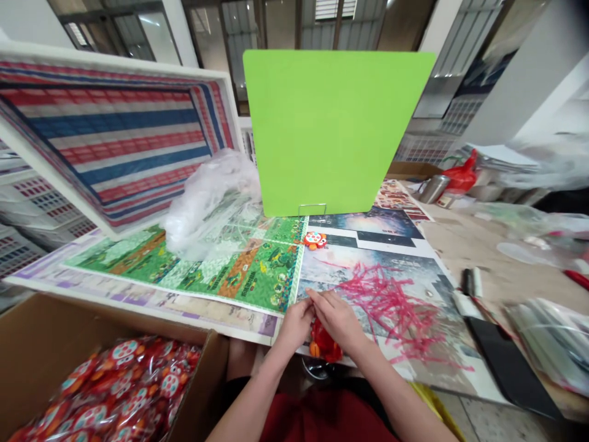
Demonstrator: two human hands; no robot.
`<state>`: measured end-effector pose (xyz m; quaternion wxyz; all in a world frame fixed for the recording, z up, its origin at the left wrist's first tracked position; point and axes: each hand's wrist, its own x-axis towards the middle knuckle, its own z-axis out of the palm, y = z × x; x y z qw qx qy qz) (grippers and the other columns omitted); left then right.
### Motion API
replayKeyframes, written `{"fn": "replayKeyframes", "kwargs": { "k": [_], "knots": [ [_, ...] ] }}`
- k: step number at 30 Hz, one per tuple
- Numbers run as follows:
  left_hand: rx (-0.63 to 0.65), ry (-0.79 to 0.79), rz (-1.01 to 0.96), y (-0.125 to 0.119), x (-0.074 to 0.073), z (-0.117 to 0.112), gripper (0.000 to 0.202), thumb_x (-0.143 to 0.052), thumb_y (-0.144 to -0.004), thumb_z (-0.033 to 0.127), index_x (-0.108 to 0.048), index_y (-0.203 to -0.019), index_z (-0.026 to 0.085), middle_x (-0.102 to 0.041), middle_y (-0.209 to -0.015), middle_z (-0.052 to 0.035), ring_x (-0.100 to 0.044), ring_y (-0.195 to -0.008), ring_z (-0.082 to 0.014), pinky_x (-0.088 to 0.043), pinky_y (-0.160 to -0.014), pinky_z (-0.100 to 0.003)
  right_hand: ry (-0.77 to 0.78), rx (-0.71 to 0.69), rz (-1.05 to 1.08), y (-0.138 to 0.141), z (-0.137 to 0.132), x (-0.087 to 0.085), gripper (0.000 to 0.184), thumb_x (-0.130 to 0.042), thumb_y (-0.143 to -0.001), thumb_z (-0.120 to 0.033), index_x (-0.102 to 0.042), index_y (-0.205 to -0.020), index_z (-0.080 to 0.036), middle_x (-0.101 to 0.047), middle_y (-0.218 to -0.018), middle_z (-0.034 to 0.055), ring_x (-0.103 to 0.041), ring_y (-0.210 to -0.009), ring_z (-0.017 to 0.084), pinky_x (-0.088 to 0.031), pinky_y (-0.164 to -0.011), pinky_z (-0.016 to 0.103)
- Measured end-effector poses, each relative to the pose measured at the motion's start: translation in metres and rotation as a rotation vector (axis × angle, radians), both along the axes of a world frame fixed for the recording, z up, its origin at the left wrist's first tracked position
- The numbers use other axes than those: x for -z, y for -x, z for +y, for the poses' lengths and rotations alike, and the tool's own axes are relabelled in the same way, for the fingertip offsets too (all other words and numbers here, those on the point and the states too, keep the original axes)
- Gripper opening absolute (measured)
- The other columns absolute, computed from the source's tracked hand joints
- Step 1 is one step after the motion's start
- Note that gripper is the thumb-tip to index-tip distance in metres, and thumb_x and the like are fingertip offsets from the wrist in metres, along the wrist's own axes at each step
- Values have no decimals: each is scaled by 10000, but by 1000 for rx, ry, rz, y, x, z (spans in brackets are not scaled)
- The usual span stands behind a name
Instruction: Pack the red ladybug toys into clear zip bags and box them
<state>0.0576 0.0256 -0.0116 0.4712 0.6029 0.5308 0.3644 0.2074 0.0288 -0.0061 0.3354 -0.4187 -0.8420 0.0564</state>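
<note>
- Red-and-orange plastic item (326,341): small, partly hidden beneath both hands, at the near edge of the printed sheets; its exact form cannot be told.
- Left hand (294,325): narrow, fingers drawn in, just above and touching the left side of the red-and-orange plastic item; whether it grips anything cannot be told.
- Right hand (338,319): narrow, its fingertips (313,296) meeting those of the left hand above the item; any grip is likewise hidden.
- Pink plastic strands (386,304): a loose tangle lying on a winter-landscape print (368,270), just beside the right hand.
- Toy figure (315,240): red and orange, with round white eyes, lying where the green print meets the landscape print.
- Green game-pattern print (257,273): flat on the tabletop (464,245), left of the hands.
- Crumpled clear plastic bag (207,205): resting on the far part of the green print.
- Cardboard box (214,368): open, at lower left, filled with bagged red toys (124,387).
- Lime-green board (331,129): upright on a wire stand (313,209), beyond the prints.
- Striped red, white and blue panel (110,138): white-framed, tilted, at far left.
- Steel cup (435,189): far right, beside a red plastic bag (462,175).
- Black flat case (510,368): near right on the tabletop, beside clear bagged sheets (547,341).
</note>
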Motion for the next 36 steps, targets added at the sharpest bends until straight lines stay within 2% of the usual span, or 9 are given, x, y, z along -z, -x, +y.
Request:
{"fn": "replayKeyframes", "kwargs": {
  "k": [6, 10, 15, 19, 25, 29, 31, 34, 36],
  "knots": [
    [106, -112, 226, 0, -12, -2, 293, -416, -852, 118, -691, -944, 159, -713, -824, -60, -643, -782, -201, -481, -764, -307, -22, -1, -97, 0, -2, 3, 430, -417, -944, -120, -536, -1344, -229, -667, -924, 85, -604, -852, 224, -526, -742, 331],
    [157, -115, 201, 2, -9, -5, 298, -411, -883, 175, -697, -965, 162, -726, -913, -76, -662, -866, -217, -489, -813, -319, 59, 103, 64, -4, 7, 11, 326, -427, -912, -149, -623, -1165, -211, -665, -879, 77, -605, -837, 220, -514, -748, 340],
    [88, 93, -1, 16, 1, -4, 328, -448, -897, 289, -670, -1114, 183, -728, -1030, -76, -672, -909, -209, -527, -752, -305, 198, 503, 447, -67, 28, 24, 267, -501, -792, -339, -621, -949, -159, -670, -832, 89, -609, -685, 205, -504, -649, 339],
    [-40, 263, -140, 30, 14, -1, 319, -485, -888, 333, -631, -1124, 175, -725, -963, -75, -667, -804, -189, -500, -618, -262, 192, 836, 476, -128, 31, 30, 330, -507, -687, -409, -652, -841, -157, -657, -727, 81, -595, -647, 221, -465, -640, 348],
    [-113, 236, -162, 36, 34, 2, 260, -497, -873, 279, -654, -1049, 170, -706, -890, -43, -636, -736, -155, -500, -659, -267, 234, 861, 255, -151, 15, 40, 471, -437, -677, -458, -718, -882, -140, -682, -814, 129, -623, -757, 298, -456, -674, 398],
    [-158, 259, -166, 43, 38, 1, 268, -491, -881, 292, -650, -1057, 169, -710, -895, -41, -627, -695, -147, -496, -630, -261, 277, 984, 249, -164, 7, 43, 507, -430, -692, -462, -734, -936, -140, -686, -796, 134, -632, -750, 320, -461, -658, 418],
    [-180, 254, -161, 44, 40, 0, 273, -504, -878, 311, -657, -1054, 168, -714, -894, -45, -628, -709, -154, -499, -641, -269, 305, 899, 266, -166, 5, 49, 489, -458, -713, -499, -727, -949, -165, -696, -836, 123, -641, -751, 310, -476, -671, 421],
    [-187, 206, -188, 40, 45, 0, 296, -590, -830, 326, -678, -1050, 149, -713, -907, -56, -636, -806, -176, -499, -718, -285, 358, 509, 181, -151, 5, 65, 385, -540, -706, -553, -708, -821, -227, -694, -836, 101, -643, -750, 289, -498, -709, 427],
    [-171, 211, -261, 34, 47, -1, 347, -653, -781, 322, -680, -1070, 131, -710, -903, -56, -633, -825, -177, -486, -751, -288, 287, 365, 35, -134, 3, 75, 315, -543, -707, -546, -679, -711, -262, -681, -824, 121, -628, -753, 306, -493, -723, 467]
  ]
}}
